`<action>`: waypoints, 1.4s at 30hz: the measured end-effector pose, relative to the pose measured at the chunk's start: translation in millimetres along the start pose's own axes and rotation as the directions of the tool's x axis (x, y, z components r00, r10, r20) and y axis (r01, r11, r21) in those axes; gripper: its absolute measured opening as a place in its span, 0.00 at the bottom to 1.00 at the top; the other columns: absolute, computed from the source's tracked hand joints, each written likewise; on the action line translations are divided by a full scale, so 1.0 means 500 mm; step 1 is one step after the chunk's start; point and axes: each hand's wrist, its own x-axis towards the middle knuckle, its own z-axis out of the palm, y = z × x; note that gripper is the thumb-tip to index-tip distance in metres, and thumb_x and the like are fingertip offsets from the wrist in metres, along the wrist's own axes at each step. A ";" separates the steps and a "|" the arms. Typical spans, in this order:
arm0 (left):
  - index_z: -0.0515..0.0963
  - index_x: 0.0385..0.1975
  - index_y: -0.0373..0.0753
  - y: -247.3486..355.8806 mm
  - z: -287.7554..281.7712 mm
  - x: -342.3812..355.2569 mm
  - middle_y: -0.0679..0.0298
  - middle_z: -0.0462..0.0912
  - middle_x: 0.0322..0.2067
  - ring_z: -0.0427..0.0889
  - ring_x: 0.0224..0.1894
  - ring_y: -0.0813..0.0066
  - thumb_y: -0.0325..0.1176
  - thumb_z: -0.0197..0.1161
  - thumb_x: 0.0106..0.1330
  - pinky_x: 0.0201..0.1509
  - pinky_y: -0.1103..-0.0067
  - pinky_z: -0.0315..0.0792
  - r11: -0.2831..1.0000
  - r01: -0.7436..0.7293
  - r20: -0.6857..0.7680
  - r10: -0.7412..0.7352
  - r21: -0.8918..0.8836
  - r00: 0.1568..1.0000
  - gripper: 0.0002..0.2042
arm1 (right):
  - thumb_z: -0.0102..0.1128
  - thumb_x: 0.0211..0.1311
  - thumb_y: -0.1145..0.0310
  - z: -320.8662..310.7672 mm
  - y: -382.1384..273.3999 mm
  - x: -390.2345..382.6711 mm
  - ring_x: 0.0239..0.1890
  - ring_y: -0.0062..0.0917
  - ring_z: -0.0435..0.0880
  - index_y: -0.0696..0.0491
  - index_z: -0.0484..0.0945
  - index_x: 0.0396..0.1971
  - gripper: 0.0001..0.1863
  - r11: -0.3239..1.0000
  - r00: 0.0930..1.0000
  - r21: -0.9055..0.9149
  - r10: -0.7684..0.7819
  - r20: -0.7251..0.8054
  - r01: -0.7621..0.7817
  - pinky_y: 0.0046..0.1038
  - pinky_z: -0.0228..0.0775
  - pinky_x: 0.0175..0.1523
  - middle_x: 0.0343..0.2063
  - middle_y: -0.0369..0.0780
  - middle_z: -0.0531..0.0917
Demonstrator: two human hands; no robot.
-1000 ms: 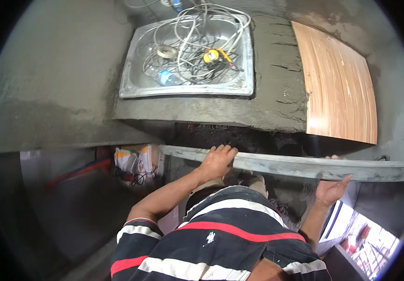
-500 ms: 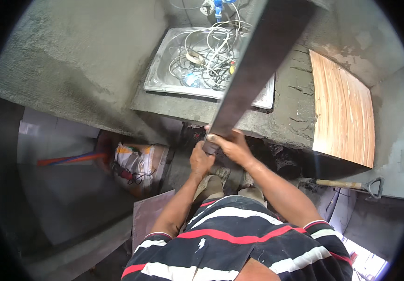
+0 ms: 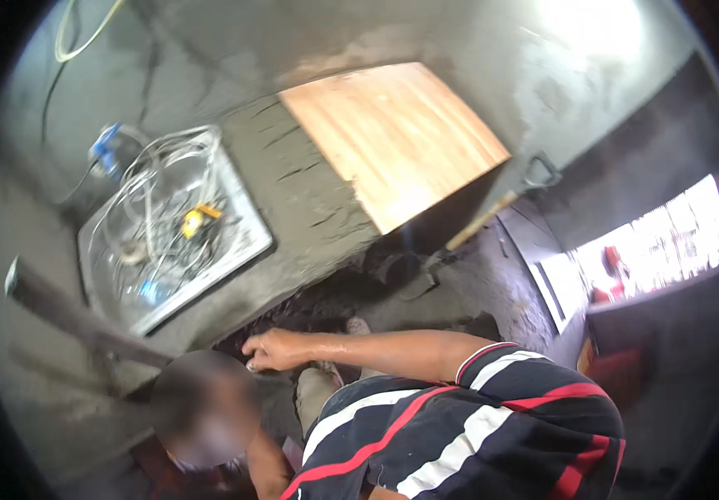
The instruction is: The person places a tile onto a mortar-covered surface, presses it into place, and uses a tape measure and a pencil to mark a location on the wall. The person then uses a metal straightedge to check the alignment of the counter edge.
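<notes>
A long dark flat bar (image 3: pixel 84 325) slants across the left side, its far end raised near the wall beside the sink. Its near end runs behind a round blurred patch. My left forearm (image 3: pixel 266 467) comes up at that patch, which hides the hand, so its grip does not show. My right hand (image 3: pixel 280 350) is off the bar, in front of the counter's edge, with loosely bent fingers, the thumb a little apart, and nothing visible in it. Beyond lies the metal sink (image 3: pixel 238 225), filled with tangled pale cables (image 3: pixel 155 179), a yellow item (image 3: pixel 192 222) and a bluish plastic piece (image 3: pixel 151 290).
A wooden board (image 3: pixel 401 142) lies on the right part of the rough grey counter (image 3: pixel 293 208). Below it a shovel with a wooden handle (image 3: pixel 480 221) leans. A blue fitting (image 3: pixel 105 150) sticks out from the wall. A bright opening (image 3: pixel 659 237) is at right.
My view has swung to the right. The bar has tipped over to the left, and my right hand has come off it. My left hand has gone behind the blurred patch.
</notes>
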 end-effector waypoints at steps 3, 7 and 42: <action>0.60 0.67 0.30 -0.017 0.041 0.006 0.39 0.75 0.57 0.76 0.60 0.45 0.26 0.72 0.50 0.66 0.64 0.68 0.999 0.027 -0.059 -0.024 0.047 0.998 0.41 | 0.63 0.67 0.58 -0.086 0.032 -0.102 0.41 0.32 0.88 0.61 0.77 0.54 0.24 0.990 0.991 0.058 0.133 -0.027 -0.131 0.31 0.78 0.50 0.40 0.48 0.88; 0.58 0.68 0.30 0.045 0.056 -0.028 0.40 0.72 0.59 0.76 0.60 0.47 0.27 0.77 0.51 0.67 0.66 0.67 0.995 0.061 0.059 -0.057 -0.081 0.997 0.44 | 0.59 0.71 0.65 -0.217 0.098 -0.270 0.39 0.25 0.88 0.58 0.79 0.52 0.16 0.887 0.909 0.403 0.340 -0.243 -0.224 0.27 0.80 0.46 0.40 0.42 0.88; 0.76 0.55 0.33 1.289 1.036 0.295 0.37 0.77 0.53 0.77 0.55 0.40 0.38 0.54 0.70 0.58 0.55 0.70 0.325 -0.911 0.556 0.722 0.253 0.411 0.19 | 0.56 0.69 0.58 -1.044 0.474 -0.756 0.21 0.15 0.76 0.53 0.79 0.35 0.13 0.772 -0.221 0.636 0.618 -0.754 -0.011 0.20 0.65 0.22 0.23 0.31 0.79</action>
